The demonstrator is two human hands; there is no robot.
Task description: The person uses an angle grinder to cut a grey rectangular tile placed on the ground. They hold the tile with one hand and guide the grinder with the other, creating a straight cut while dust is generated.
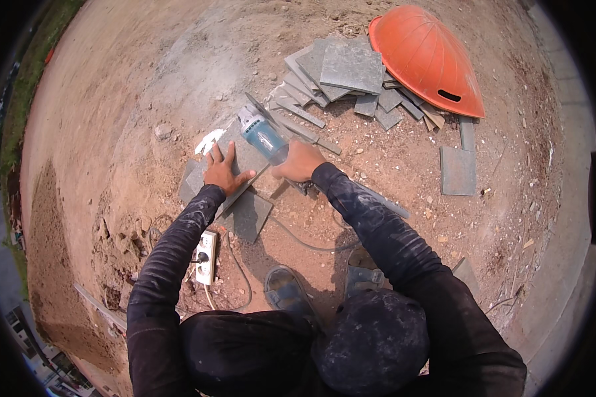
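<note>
Beneath the splayed left hand (224,175) lies a tile (248,156); the right hand (302,163) grips a grinder (263,137).

Teal grinder (266,140), grey tiles (247,156), orange tub (430,59), dark sleeves (385,228)

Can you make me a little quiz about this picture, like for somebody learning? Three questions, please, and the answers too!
1. Pick one: which holds the teal-and-silver handheld angle grinder?
A) the left hand
B) the right hand
C) both hands

2. True or false: the round orange plastic tub stands upright with its opening facing up.

3. Fill in the blank: the left hand lies with fingers spread on a flat grey ____.

Key:
1. B, the right hand.
2. False; it is turned over, with its rounded outside up.
3. Tile.
</note>
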